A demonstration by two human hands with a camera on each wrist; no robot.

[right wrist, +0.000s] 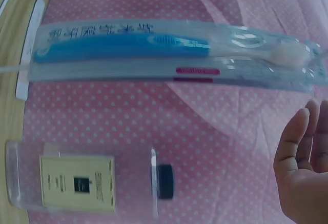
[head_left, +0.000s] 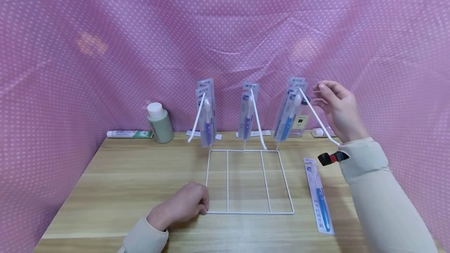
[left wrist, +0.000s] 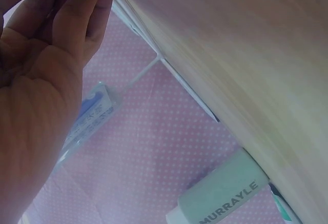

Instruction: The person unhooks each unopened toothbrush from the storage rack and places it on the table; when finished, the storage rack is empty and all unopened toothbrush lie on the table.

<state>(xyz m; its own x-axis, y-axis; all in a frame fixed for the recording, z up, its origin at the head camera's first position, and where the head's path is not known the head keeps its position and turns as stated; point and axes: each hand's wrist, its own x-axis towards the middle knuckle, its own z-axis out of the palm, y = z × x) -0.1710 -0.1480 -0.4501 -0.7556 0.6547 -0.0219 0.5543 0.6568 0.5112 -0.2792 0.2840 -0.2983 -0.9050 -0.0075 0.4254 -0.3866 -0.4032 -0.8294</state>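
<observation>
A white wire display rack [head_left: 250, 212] stands on the table. Its three hooks carry packaged toothbrushes: purple ones [head_left: 208, 122] on the left, a purple one [head_left: 247, 116] in the middle, blue ones [head_left: 288, 118] on the right. At the base's front left corner, my left hand [head_left: 186, 202] grips the wire with curled fingers. My right hand [head_left: 337, 106] is raised just right of the right hook, fingers loosely bent and holding nothing. In the right wrist view its fingers are close to the head end of a blue toothbrush pack [right wrist: 169, 55]. Another blue toothbrush pack [head_left: 319, 196] lies right of the rack.
A green bottle with a white cap [head_left: 160, 124] and a toothpaste tube [head_left: 130, 134] are at the back left. Behind the right hook stands a clear bottle with a cream label [right wrist: 77, 183]. Another tube [head_left: 318, 132] lies at the back right, before a pink dotted curtain [head_left: 225, 30].
</observation>
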